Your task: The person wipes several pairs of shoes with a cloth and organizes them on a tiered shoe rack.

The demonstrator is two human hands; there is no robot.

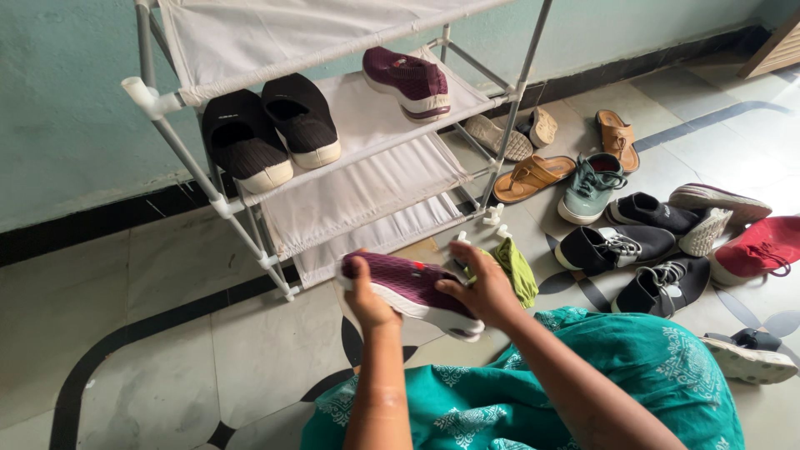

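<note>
1. Low in the middle of the frame, both hands hold a maroon shoe (412,289) just above the floor (167,350), in front of the rack's (350,158) bottom shelf.
2. The left hand (367,302) grips the end at frame left, fingers curled round it. The right hand (483,292) lies over the other end, fingers closed down on the upper near the white sole.
3. The shoe looks light, with a soft knit upper that would give under pressure and a stiffer rubber sole. The sole edge or heel looks the firmest place to hold; the knit is not slippery.
4. The rack is a white tube frame with fabric shelves, standing at upper left against a teal wall. One upper shelf carries a black pair (271,133) and one maroon shoe (410,82) like the held one; the two shelves below it look bare.
5. Right of the rack, loose on the floor, lie tan sandals (533,177), a teal sneaker (590,185), black sneakers (617,247) and a red shoe (760,248).
6. A green cloth (517,268) lies just beyond the right hand.
</note>
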